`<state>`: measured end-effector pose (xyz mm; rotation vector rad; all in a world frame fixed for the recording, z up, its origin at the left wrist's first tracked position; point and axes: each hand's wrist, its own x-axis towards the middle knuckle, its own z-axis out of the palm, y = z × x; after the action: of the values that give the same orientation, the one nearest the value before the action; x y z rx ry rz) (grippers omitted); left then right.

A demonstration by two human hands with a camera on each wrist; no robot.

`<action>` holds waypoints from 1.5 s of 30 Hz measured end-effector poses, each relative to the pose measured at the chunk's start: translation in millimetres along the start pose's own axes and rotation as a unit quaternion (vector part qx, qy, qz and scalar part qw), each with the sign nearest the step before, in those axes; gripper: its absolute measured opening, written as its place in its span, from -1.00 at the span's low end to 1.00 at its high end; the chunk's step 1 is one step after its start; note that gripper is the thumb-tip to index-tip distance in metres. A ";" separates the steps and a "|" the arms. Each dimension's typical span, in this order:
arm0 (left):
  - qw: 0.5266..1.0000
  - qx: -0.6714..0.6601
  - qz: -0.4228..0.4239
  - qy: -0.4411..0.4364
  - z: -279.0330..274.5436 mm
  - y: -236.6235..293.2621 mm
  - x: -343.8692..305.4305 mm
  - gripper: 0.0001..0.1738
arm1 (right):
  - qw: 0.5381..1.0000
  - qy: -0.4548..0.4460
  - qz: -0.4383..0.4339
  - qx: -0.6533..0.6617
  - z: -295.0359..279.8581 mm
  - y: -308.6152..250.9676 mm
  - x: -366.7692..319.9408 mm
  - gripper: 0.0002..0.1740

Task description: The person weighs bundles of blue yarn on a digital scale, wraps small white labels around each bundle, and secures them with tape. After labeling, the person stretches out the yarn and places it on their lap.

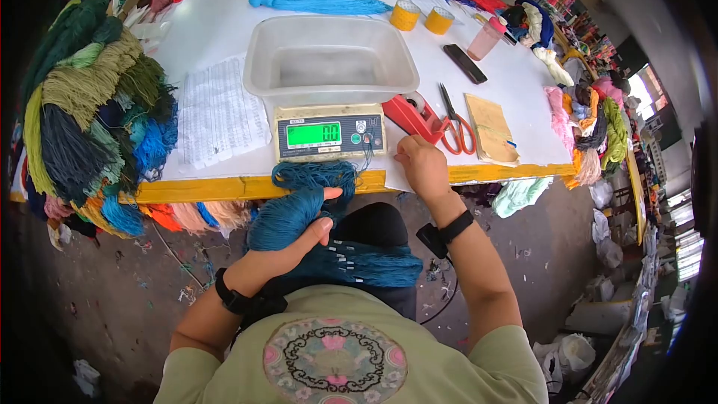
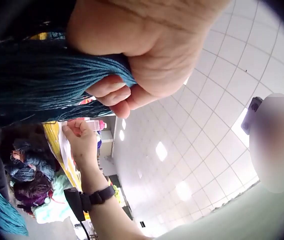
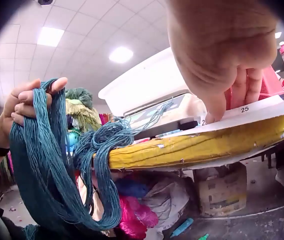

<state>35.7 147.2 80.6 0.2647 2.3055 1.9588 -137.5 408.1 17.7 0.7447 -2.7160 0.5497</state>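
Observation:
A thick skein of teal yarn (image 1: 283, 218) (image 2: 37, 75) (image 3: 44, 165) is gripped by my left hand (image 1: 299, 236) (image 2: 137, 55) (image 3: 27, 107), its strands looping down between thumb and fingers. Part of the yarn lies on the table's front edge before the scale (image 1: 329, 133), whose green display reads 0.0. My right hand (image 1: 426, 172) (image 2: 84, 142) (image 3: 227, 55) is at the table edge, thumb and fingers pinching a white paper strip (image 1: 396, 177) (image 3: 262, 111) printed with numbers. More teal yarn with small white tags (image 1: 366, 263) lies across the lap.
Behind the scale stands a translucent bin (image 1: 333, 60). A red tape dispenser (image 1: 415, 118), scissors (image 1: 456, 123), brown booklet (image 1: 490, 129) and phone (image 1: 464, 63) lie at right. Written sheets (image 1: 223, 114) and a large yarn pile (image 1: 90, 112) are at left. A bottle (image 1: 486, 39) stands farther back.

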 end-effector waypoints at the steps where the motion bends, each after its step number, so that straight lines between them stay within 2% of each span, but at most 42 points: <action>1: 1.000 0.004 -0.003 0.002 0.5 -1.4 0.7 -0.56 | 1.000 0.000 -0.005 0.005 -0.2 -0.1 -1.0 -0.80; 3: 1.000 0.007 -0.006 0.007 0.6 -1.5 0.5 -0.54 | 0.999 0.033 -0.016 0.025 -2.4 -0.7 -5.2 -0.80; 4: 1.000 -0.007 -0.004 0.020 -0.5 -1.0 -0.1 -0.48 | 0.996 0.064 -0.030 0.048 -2.3 -2.5 -6.2 -0.80; 5: 0.999 -0.020 -0.004 0.039 -2.8 -1.0 -1.7 -0.41 | 0.996 0.058 -0.039 0.054 -6.0 -9.0 -7.9 -0.80; 7: 0.998 -0.026 0.009 0.050 -7.2 -1.9 -4.7 -0.34 | 0.987 0.109 -0.036 0.114 -23.7 -36.4 -15.9 -0.87; 8: 0.998 -0.030 0.027 0.043 -8.9 -3.1 -5.7 -0.26 | 0.986 0.100 -0.041 0.125 -33.9 -55.4 -19.8 -0.87; 9: 0.999 -0.009 0.009 0.034 -10.8 -5.5 -5.9 -0.18 | 0.922 -0.022 0.058 0.382 -47.3 -77.2 -23.8 -0.89; 10: 0.999 -0.005 0.002 0.036 -10.2 -5.9 -5.6 -0.18 | 0.772 -0.139 0.155 0.601 -58.2 -96.1 -27.6 -0.90; 12: 0.999 -0.014 0.036 0.015 -7.0 -4.8 0.0 -0.14 | 0.693 -0.197 0.148 0.677 -69.7 -124.9 -31.2 -0.90; 13: 0.990 0.085 0.108 0.029 -6.7 -5.5 2.7 -0.17 | 0.690 -0.211 0.127 0.681 -68.8 -131.5 -31.6 -0.90; 14: 0.990 0.085 0.109 0.028 -5.7 -1.8 3.3 -0.17 | 0.691 -0.209 0.127 0.680 -65.9 -134.3 -31.2 -0.90; 16: 0.999 -0.017 0.028 -0.013 -4.4 7.2 2.2 -0.21 | 0.725 -0.206 0.111 0.647 -54.8 -134.1 -29.8 -0.90; 17: 0.999 -0.017 0.029 -0.010 -4.0 5.9 1.9 -0.21 | 0.742 -0.211 0.077 0.632 -49.3 -134.7 -29.7 -0.88; 18: 0.999 -0.027 0.041 -0.005 -3.9 2.9 1.8 -0.21 | 0.741 -0.214 0.075 0.632 -48.1 -135.9 -30.5 -0.88; 20: 0.998 -0.037 0.051 0.002 -6.0 -0.8 -0.4 -0.20 | 0.700 -0.251 0.055 0.666 -48.9 -142.8 -31.7 -0.80; 22: 0.996 0.004 0.085 -0.012 -9.6 -1.9 -1.3 -0.18 | 0.711 -0.275 0.076 0.642 -52.8 -142.0 -28.5 -0.74; 24: 0.995 0.045 0.084 0.011 -9.2 -2.1 -3.5 -0.24 | 0.746 -0.342 0.121 0.559 -58.1 -138.0 -26.3 -0.71; 25: 0.992 0.084 0.082 0.034 -8.2 -2.6 -4.8 -0.29 | 0.746 -0.344 0.121 0.558 -59.8 -138.0 -26.5 -0.71; 26: 0.993 0.083 0.081 0.035 -6.6 -5.4 -5.4 -0.29 | 0.789 -0.303 0.091 0.526 -61.1 -138.3 -26.7 -0.69; 27: 0.972 0.161 0.149 0.083 -4.3 -10.0 -5.8 -0.44 | 0.829 -0.261 0.061 0.491 -62.8 -139.0 -27.2 -0.67; 28: 0.939 0.237 0.214 0.130 -2.7 -12.7 -6.2 -0.59 | 0.829 -0.263 0.062 0.490 -66.7 -141.7 -27.6 -0.67; 29: 0.939 0.235 0.214 0.131 -3.4 -10.2 -6.0 -0.59 | 0.850 -0.231 0.047 0.471 -71.9 -145.4 -28.1 -0.67; 30: 0.944 0.239 0.198 0.113 -5.6 -5.9 -4.9 -0.73 | 0.870 -0.199 0.032 0.450 -74.8 -147.3 -28.5 -0.67; 31: 0.948 0.244 0.182 0.096 -7.5 -2.5 -3.6 -0.86 | 0.866 -0.207 0.030 0.454 -75.9 -145.0 -28.9 -0.66; 32: 0.948 0.241 0.180 0.100 -9.0 -1.2 -2.6 -0.86 | 0.866 -0.211 0.029 0.452 -72.0 -142.6 -30.0 -0.66; 34: 0.986 0.120 0.115 0.020 -12.0 -0.2 -0.8 -0.75 | 0.845 -0.163 -0.057 0.506 -61.2 -136.6 -31.7 -0.69; 35: 0.986 0.117 0.115 0.026 -13.2 -0.8 -0.2 -0.75 | 0.845 -0.168 -0.061 0.504 -65.2 -135.5 -30.1 -0.69; 36: 0.997 -0.010 -0.035 -0.073 -14.4 -1.5 0.3 -0.66 | 0.855 -0.199 -0.096 0.468 -72.0 -133.5 -27.7 -0.72; 37: 0.959 -0.138 -0.181 -0.171 -15.6 -2.2 0.3 -0.56 | 0.863 -0.228 -0.131 0.431 -75.8 -132.8 -26.3 -0.75; 38: 0.959 -0.141 -0.179 -0.166 -17.1 -2.9 -0.9 -0.56 | 0.862 -0.232 -0.134 0.430 -74.4 -132.7 -26.2 -0.75; 40: 0.913 -0.224 -0.259 -0.220 -21.3 -4.9 -3.7 -0.44 | 0.857 -0.229 -0.142 0.440 -67.6 -131.0 -27.7 -0.79; 41: 0.914 -0.226 -0.257 -0.218 -22.6 -9.2 -2.9 -0.44 | 0.857 -0.231 -0.144 0.438 -64.6 -131.0 -29.9 -0.79; 43: 0.899 -0.287 -0.248 -0.220 -22.7 -20.4 0.5 -0.66 | 0.871 -0.161 -0.123 0.447 -58.5 -131.4 -35.6 -0.80; 44: 0.899 -0.288 -0.247 -0.220 -22.3 -11.6 -1.1 -0.66 | 0.872 -0.162 -0.123 0.445 -54.9 -130.6 -37.2 -0.80; 45: 0.952 -0.210 -0.149 -0.165 -21.6 5.0 -4.4 -0.70 | 0.872 -0.138 -0.114 0.455 -51.2 -129.6 -38.9 -0.77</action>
<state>36.2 126.2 88.9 0.1748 1.5764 2.0036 -27.9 343.5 86.7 1.4137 -2.4331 1.8269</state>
